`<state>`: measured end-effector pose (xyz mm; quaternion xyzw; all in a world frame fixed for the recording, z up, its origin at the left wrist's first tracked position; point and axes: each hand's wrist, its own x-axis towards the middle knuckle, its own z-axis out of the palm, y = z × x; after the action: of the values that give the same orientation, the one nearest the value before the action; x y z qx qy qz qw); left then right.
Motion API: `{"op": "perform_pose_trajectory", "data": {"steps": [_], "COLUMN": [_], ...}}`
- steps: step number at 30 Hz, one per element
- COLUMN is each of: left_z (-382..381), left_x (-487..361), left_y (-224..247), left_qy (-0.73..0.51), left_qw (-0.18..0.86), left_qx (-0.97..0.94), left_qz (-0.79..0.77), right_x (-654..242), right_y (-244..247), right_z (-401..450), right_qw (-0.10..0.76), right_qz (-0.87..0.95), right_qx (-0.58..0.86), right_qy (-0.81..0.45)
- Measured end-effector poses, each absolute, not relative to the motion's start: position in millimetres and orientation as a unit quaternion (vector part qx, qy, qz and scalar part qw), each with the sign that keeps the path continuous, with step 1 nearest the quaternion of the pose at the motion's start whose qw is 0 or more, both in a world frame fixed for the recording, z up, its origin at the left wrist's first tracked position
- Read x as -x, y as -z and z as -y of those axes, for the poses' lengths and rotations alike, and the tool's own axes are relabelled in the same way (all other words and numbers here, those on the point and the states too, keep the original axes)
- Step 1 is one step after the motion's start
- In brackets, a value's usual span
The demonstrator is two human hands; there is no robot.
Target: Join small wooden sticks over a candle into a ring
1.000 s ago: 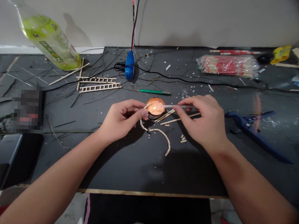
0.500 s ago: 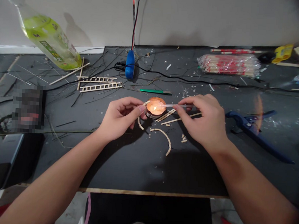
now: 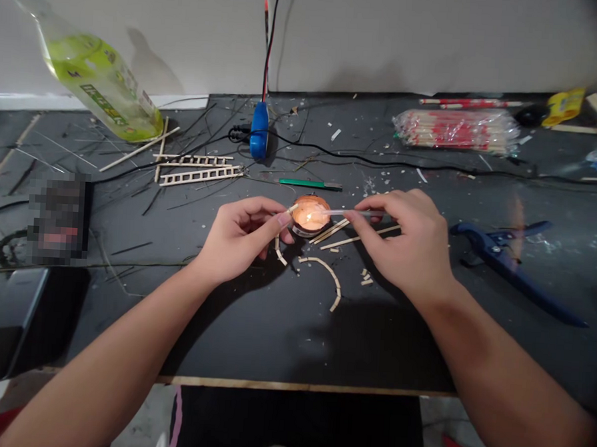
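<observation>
Two bare hands, both pinching, on either side of a small lit tea-light candle (image 3: 306, 214) on the black counter (image 3: 312, 344): left hand (image 3: 240, 244), thumb and fingers pressed together on a pale wooden sliver (image 3: 292, 209) at the flame's edge; right hand (image 3: 402, 245) pinching a thin translucent rod (image 3: 349, 213), its tip over the flame. Just beside the candle, loose pale wooden sticks (image 3: 335, 233); below it, a curved strip of wooden pieces (image 3: 330, 272).
</observation>
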<state>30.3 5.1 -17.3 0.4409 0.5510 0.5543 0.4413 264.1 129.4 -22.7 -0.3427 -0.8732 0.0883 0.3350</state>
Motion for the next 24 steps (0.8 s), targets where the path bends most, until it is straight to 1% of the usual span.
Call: {"op": "perform_pose_trajectory", "data": {"steps": [24], "left_z": [-4.3], "left_x": [-29.3], "left_y": [19.0], "left_qy": [-0.547], "left_qw": [0.432], "left_qx": [-0.445], "left_qz": [-0.562], "right_x": [-262.8], "right_y": [21.9], "right_z": [-129.5], "right_qw": [0.336], "right_qz": [0.875], "right_qx": [0.336], "right_qy": [-0.090]}}
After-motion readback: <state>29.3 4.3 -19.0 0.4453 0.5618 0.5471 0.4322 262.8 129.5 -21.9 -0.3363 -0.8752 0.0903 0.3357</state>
